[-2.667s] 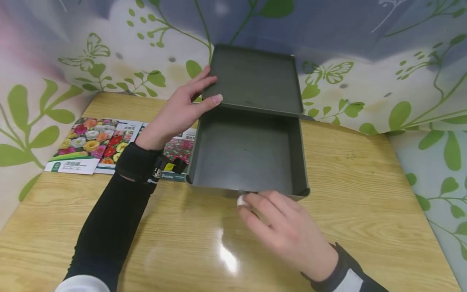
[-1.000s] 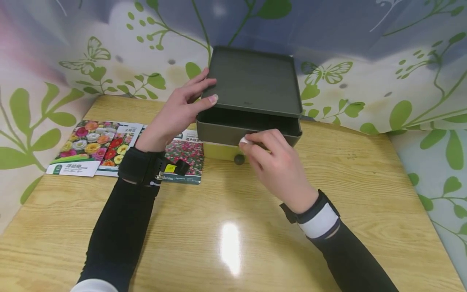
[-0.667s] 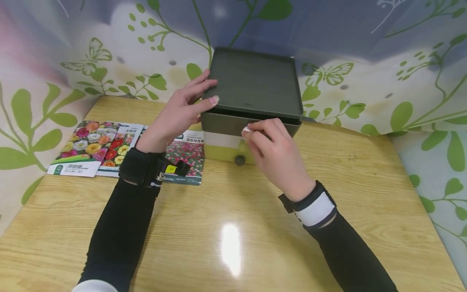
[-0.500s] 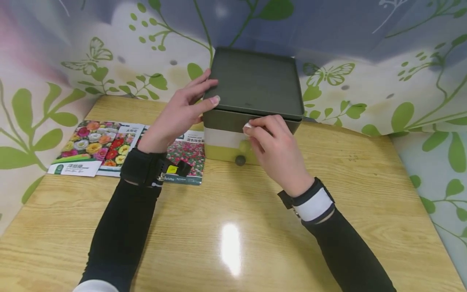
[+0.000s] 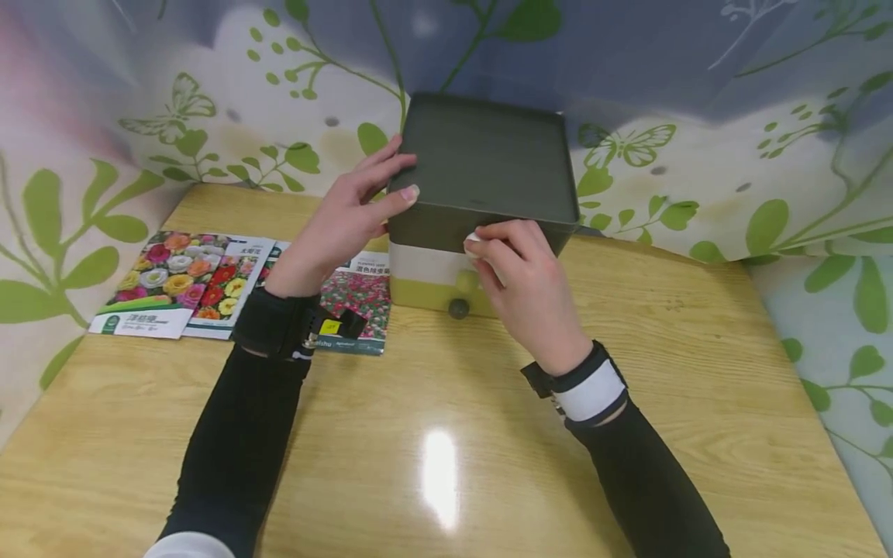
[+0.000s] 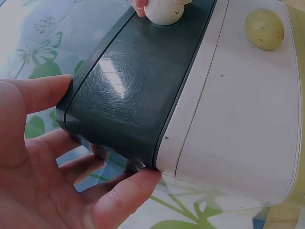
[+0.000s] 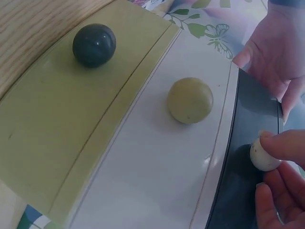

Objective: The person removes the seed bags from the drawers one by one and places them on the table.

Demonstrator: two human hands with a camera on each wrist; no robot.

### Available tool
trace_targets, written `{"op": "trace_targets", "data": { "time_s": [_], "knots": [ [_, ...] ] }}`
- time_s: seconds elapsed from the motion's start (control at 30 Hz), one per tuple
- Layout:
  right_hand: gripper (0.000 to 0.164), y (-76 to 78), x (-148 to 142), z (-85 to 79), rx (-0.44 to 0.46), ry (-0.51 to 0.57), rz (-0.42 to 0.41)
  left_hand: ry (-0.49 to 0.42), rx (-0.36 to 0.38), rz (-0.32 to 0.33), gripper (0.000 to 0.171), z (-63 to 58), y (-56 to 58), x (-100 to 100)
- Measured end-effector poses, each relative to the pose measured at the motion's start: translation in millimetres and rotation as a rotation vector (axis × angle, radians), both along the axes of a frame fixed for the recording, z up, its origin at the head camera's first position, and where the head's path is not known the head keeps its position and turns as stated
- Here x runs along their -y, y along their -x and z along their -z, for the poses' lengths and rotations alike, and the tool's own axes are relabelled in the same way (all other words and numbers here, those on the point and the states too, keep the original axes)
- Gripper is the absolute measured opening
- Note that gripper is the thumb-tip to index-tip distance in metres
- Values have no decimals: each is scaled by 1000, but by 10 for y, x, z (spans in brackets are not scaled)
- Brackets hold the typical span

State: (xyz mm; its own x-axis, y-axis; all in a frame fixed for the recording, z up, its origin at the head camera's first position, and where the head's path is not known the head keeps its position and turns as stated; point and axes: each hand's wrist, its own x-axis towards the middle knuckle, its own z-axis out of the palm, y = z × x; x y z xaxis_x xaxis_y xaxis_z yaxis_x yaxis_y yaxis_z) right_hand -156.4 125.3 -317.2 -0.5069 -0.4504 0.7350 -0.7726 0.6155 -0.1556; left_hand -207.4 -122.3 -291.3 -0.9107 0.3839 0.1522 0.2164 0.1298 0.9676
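A small drawer box [image 5: 488,159] with a dark grey-green top stands against the patterned backdrop. Its dark top drawer [image 6: 128,81] is flush with the frame; below come a white drawer [image 5: 427,263] and a yellow drawer [image 5: 422,294]. My right hand [image 5: 526,287] pinches the white round knob [image 7: 263,157] of the top drawer between thumb and fingers. My left hand [image 5: 345,213] rests against the box's upper left side, fingers spread and touching its edge. A yellow-green knob [image 7: 189,100] and a dark knob [image 7: 94,45] sit on the lower drawers.
Several flower seed packets [image 5: 156,283] overlap on the wooden table [image 5: 363,442] left of the box, partly under my left wrist. Backdrop cloth [image 5: 698,155] rises right behind the box. A white round object [image 5: 188,545] shows at the bottom edge.
My right hand has pushed the top drawer from wide open back into the box, moving away from me while holding its knob. My left hand has stayed at the box's side.
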Motion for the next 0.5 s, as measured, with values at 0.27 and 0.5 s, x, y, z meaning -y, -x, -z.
{"op": "trace_targets", "data": {
  "time_s": [0.27, 0.5],
  "knots": [
    [16, -5, 18, 76, 6, 33, 25, 62, -44, -18, 54, 6, -11, -2],
    [17, 11, -6, 42, 2, 28, 11, 14, -29, -21, 53, 8, -13, -23]
  ]
}}
